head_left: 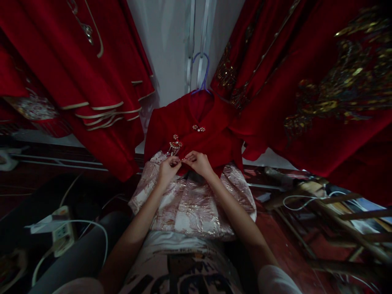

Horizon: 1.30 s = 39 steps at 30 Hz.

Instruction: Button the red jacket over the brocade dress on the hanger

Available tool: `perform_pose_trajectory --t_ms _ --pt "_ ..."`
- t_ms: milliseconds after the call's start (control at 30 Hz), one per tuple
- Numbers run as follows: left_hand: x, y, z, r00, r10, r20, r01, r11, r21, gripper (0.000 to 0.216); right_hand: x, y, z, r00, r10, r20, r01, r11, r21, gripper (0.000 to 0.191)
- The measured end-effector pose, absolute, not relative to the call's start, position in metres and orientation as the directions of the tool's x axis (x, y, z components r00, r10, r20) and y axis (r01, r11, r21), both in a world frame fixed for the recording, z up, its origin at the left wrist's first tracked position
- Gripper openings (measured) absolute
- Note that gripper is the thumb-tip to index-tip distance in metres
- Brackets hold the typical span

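Note:
A red jacket [211,114] hangs in front of me on a purple hanger [202,81], above a pale pink brocade skirt [190,208]. Near its lower front, my left hand [169,168] and my right hand [197,162] meet, fingertips pinched. Between them is a small beaded ornament [182,160], partly hidden by the fingers. Just above my left hand a fan-shaped brooch with dangling beads [175,145] sits on the jacket. Higher up, at the neckline, is a flower-shaped jeweled clasp [198,128].
Red garments with pale trim [101,81] hang at the left, and a gold-sequined red garment [337,90] at the right. A power strip [63,232] with white cables lies lower left. A wooden rack [333,228] stands lower right.

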State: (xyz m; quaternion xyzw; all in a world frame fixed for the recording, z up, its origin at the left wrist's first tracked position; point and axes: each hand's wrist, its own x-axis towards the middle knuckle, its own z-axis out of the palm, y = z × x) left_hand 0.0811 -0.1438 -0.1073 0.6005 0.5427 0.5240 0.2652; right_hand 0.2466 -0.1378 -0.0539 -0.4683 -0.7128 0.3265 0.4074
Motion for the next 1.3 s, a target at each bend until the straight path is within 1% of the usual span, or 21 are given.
perform_pose_trajectory --t_ms 167,433,567,700,800,900,967,1067,1133,1300 --pt "0.081 -0.144 -0.108 -0.137 0.927 0.349 0.318 -0.293 0.902 0.020 0.239 -0.137 -0.066 -0.176 0.929 0.326 0.465 0.370 -0.804 0.007" --pt "0.079 -0.148 -0.107 -0.129 0.942 0.310 0.311 -0.259 0.915 0.025 0.237 -0.141 -0.067 -0.186 0.925 0.332 0.530 0.379 -0.758 0.008" --pt "0.077 -0.149 -0.106 -0.107 0.946 0.306 0.304 -0.262 0.916 0.022 0.236 -0.142 -0.069 -0.172 0.925 0.340 0.568 0.375 -0.733 0.008" --pt "0.077 -0.148 -0.107 -0.064 0.943 0.327 0.335 -0.289 0.897 0.019 0.239 -0.141 -0.066 -0.202 0.926 0.320 0.598 0.375 -0.708 0.007" --pt "0.079 -0.146 -0.106 -0.055 0.939 0.340 0.397 -0.292 0.870 0.021 0.245 -0.138 -0.064 -0.234 0.930 0.282 0.609 0.367 -0.703 0.012" --pt "0.083 -0.144 -0.102 -0.044 0.942 0.333 0.473 -0.274 0.837 0.025 0.253 -0.135 -0.064 -0.262 0.934 0.242 0.599 0.354 -0.718 0.023" --pt "0.087 -0.142 -0.098 -0.013 0.948 0.319 0.508 -0.269 0.818 0.022 0.258 -0.133 -0.065 -0.259 0.938 0.230 0.593 0.343 -0.728 0.025" --pt "0.094 -0.136 -0.093 0.001 0.955 0.297 0.533 -0.252 0.808 0.016 0.262 -0.126 -0.070 -0.244 0.942 0.229 0.571 0.331 -0.751 0.019" --pt "0.098 -0.130 -0.091 -0.002 0.958 0.285 0.549 -0.238 0.801 0.016 0.265 -0.120 -0.073 -0.225 0.950 0.215 0.534 0.305 -0.788 0.014" --pt "0.096 -0.116 -0.092 0.061 0.957 0.284 0.617 -0.260 0.742 0.015 0.268 -0.106 -0.080 -0.213 0.960 0.183 0.401 0.257 -0.879 0.014"
